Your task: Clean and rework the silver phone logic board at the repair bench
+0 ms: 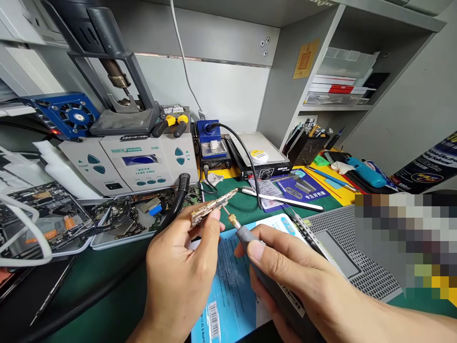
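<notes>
Between the thumb and fingers of my left hand (185, 267) is a small circuit board (210, 208), held edge-on and tilted up to the right. My right hand (285, 267) wraps round a dark grey rotary tool (264, 267) with a brass-coloured collet (233, 220) at its front. The thin bit reaches the board's lower edge near my left thumb; whether it touches I cannot tell. Below both hands lies a blue and white packet (228, 286) with a barcode, on the green mat (107, 305).
A hot-air station (150, 164) stands behind on the left, its black hose (107, 286) running past my left wrist. Trays of circuit boards (124, 221) sit at left. A white-handled brush (285, 200), a power unit (262, 157) and a grey perforated mat (332, 238) lie at right.
</notes>
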The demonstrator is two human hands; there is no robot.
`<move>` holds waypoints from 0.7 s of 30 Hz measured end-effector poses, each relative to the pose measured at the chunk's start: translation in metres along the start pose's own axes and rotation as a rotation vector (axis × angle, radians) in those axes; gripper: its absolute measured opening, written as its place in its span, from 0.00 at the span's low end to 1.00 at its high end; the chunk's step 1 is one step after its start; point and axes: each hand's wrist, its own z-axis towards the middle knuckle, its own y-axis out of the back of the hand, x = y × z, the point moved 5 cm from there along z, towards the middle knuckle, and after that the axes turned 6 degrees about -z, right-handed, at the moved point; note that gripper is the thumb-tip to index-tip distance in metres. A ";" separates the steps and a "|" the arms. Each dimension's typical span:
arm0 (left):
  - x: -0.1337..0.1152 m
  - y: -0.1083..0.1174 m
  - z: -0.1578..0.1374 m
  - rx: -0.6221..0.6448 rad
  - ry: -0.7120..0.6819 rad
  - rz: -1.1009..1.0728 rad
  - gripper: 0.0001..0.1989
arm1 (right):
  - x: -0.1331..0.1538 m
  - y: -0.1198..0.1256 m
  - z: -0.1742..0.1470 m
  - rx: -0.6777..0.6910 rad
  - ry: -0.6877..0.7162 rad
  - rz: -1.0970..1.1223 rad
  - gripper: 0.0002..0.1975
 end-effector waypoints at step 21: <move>0.002 0.001 -0.001 0.009 -0.011 -0.003 0.04 | 0.001 0.002 -0.002 0.036 -0.012 0.044 0.18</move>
